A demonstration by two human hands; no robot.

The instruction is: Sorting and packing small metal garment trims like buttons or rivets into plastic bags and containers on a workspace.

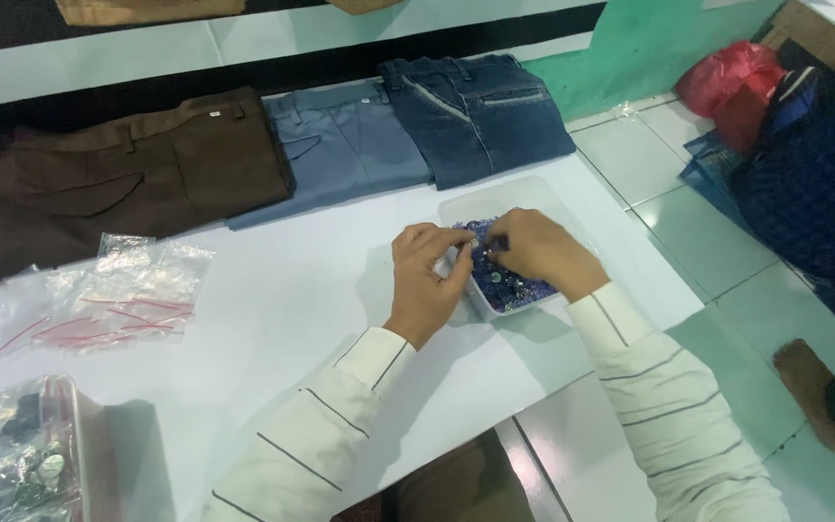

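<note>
Both hands working over clear plastic tray [456, 208] of blue buttons [509, 287] at white table's [292, 300] right edge. Left hand [424, 280] curling over tray's near-left rim, fingertips pinching small button, too tiny to make out. Right hand [538, 249] reaching in from right, fingers bunching against left fingertips. Buttons lying directly beneath both hands, right hand nearer to pile. Tray's long axis running away from person toward folded dark jeans [480, 111].

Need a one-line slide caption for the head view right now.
Both hands, left hand and right hand, pick through blue buttons in a clear tray beside folded trousers.
</note>
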